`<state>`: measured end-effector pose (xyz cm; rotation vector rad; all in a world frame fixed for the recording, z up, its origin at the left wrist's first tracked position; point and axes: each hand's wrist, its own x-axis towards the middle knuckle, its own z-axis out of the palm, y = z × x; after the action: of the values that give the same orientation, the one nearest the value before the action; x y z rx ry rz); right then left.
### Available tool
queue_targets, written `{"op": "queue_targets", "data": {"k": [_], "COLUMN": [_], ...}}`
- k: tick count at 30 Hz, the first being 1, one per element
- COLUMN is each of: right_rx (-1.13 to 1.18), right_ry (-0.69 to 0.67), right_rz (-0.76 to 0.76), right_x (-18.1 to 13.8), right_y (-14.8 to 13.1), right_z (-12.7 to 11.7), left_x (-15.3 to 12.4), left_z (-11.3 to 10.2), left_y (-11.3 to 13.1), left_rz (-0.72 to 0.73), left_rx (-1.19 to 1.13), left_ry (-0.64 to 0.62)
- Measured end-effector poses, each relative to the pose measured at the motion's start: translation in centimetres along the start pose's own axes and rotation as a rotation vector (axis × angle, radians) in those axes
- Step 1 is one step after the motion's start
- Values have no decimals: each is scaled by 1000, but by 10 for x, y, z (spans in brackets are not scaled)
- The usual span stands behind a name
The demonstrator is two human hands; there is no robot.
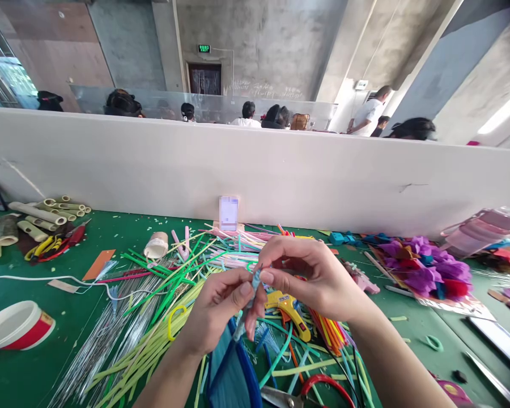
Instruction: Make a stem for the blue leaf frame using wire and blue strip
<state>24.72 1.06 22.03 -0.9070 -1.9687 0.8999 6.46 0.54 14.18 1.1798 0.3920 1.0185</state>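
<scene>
While bare green surface (68, 340) lies open at nine o'clock beside the paper cup (15, 326), left hand (221, 309) and right hand (314, 277) both pinch the blue strip (255, 281) at centre, above the straws (161, 294); purple flowers (425, 266) crowd three o'clock.

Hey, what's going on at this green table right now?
A person works with bare hands over a green table. The left hand and right hand together pinch a pale blue strip in their fingers, above a heap of coloured sticks. A yellow glue gun lies just under the hands, red-handled scissors nearer the person, purple paper flowers off to the right. Other people are beyond the white partition.
</scene>
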Motion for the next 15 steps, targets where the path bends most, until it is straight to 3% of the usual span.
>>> {"op": "queue_targets", "data": {"k": [3, 7, 11, 15], "right_rx": [-76, -175, -223, -165], "right_ry": [58, 118, 137, 68], "right_rz": [63, 81, 103, 107], "right_x": [0, -1, -2, -1], "right_y": [4, 5, -1, -9], "right_z": [2, 5, 8, 2], "left_x": [4, 5, 2, -4], "left_z": [4, 8, 9, 10], "left_y": [-4, -5, -3, 5], "left_rz": [112, 419, 644, 581], "left_rx": [211, 784, 1123, 1057], "left_ry": [147, 384, 409, 337]}}
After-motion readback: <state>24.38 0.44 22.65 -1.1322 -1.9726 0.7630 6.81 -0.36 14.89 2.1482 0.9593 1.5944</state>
